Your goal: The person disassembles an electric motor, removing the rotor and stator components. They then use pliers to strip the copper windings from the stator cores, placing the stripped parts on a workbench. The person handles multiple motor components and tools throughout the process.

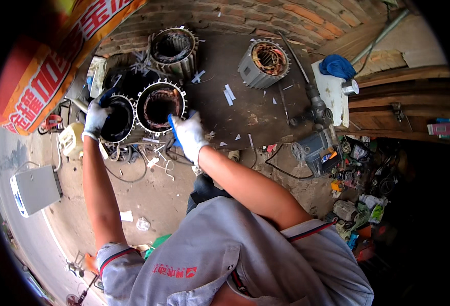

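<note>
Two round motor stators stand side by side on the dark work surface. My left hand point(96, 116), in a white glove with blue fingers, grips the outer left rim of the dark-lined stator point(132, 115). Close against it on the right is a stator with reddish-brown windings point(156, 122). My right hand point(188, 133), gloved alike, is closed at that one's lower right rim; part of its fingers is hidden. Behind them stands a ribbed stator with dark windings point(191, 53). Another grey stator point(253, 72), with copper windings, is farther right.
White paper scraps point(229, 95) lie on the dark work surface point(220, 122). A grey machine point(314, 150) and cluttered parts are at the right. A white board with a blue cloth point(337, 67) borders the surface. A pale jug point(72, 138) and a white box point(35, 189) stand left.
</note>
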Available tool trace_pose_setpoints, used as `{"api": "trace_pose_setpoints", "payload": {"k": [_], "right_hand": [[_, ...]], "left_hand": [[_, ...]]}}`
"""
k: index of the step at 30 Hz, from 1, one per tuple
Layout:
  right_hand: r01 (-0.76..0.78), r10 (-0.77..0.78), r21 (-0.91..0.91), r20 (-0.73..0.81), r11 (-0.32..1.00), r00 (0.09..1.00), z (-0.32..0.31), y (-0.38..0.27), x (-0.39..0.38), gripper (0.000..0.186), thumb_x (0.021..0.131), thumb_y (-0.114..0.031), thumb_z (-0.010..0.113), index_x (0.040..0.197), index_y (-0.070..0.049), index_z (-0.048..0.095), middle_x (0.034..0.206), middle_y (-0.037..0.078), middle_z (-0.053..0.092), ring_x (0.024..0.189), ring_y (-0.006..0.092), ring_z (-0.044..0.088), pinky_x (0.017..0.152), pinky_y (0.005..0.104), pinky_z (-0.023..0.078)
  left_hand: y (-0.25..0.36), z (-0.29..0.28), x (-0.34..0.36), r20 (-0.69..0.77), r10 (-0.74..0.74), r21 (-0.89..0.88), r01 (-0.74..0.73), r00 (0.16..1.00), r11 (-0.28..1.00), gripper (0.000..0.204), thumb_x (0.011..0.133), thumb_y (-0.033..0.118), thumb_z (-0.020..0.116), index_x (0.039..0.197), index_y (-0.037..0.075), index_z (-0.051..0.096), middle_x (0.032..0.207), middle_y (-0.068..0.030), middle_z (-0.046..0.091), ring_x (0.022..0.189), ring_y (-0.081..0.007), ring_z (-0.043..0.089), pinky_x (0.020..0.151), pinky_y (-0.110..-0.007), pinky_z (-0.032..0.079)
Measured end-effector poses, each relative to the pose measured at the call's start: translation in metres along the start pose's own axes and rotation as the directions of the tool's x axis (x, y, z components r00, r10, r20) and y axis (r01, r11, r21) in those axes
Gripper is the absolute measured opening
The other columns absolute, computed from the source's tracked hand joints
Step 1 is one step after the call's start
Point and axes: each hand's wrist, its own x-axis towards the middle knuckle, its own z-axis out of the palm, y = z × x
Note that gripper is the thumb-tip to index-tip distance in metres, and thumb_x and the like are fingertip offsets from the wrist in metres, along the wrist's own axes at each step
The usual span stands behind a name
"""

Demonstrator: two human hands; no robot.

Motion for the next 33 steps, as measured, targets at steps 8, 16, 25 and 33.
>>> {"api": "trace_pose_setpoints", "payload": {"k": [8,16,25,33], "right_hand": [[0.406,-0.355,-0.160,0.271,0.900,0.894,-0.091,0.023,-0.017,0.062,0.085,-0.030,0.069,0.129,0.005,0.043,0.119,0.019,0.058,0.101,0.0248,0.059,0.089,0.0327,0.047],[0.452,-0.455,0.152,-0.018,0.879,0.891,-0.351,0.069,-0.095,0.030,0.090,0.002,0.056,0.120,0.003,0.055,0.107,0.009,0.064,0.096,0.0138,0.061,0.088,0.0268,0.050],[0.332,0.046,0.587,-0.535,0.738,0.843,-0.541,0.148,-0.113,0.055,0.090,-0.044,0.058,0.135,-0.016,0.046,0.122,0.010,0.052,0.111,0.0245,0.051,0.096,0.0454,0.040],[0.376,0.083,0.676,-0.542,0.634,0.836,-0.475,0.162,-0.036,0.039,0.085,-0.013,0.068,0.120,0.001,0.056,0.115,0.011,0.060,0.104,0.0201,0.059,0.093,0.0316,0.046]], "left_hand": [[0.007,0.001,-0.013,-0.103,0.069,0.554,-0.001,0.992,0.832,0.068,0.070,0.011,0.068,0.134,0.009,0.047,0.131,-0.0221,0.049,0.116,-0.0371,0.052,0.101,-0.040,0.040],[0.152,0.146,-0.129,-0.578,0.324,0.309,-0.166,0.749,0.936,0.045,0.086,0.011,0.062,0.127,0.001,0.051,0.126,-0.0174,0.054,0.117,-0.0303,0.050,0.103,-0.039,0.036],[0.233,0.358,-0.188,-0.082,0.267,0.376,-0.218,0.960,0.900,0.037,0.082,0.009,0.065,0.118,0.005,0.060,0.124,-0.0161,0.055,0.118,-0.0293,0.051,0.100,-0.036,0.040],[0.269,0.435,-0.099,0.218,0.094,-0.251,-0.037,0.971,0.967,0.050,0.087,0.026,0.063,0.128,-0.001,0.052,0.115,-0.0139,0.063,0.105,-0.0203,0.060,0.094,-0.029,0.044]]}}
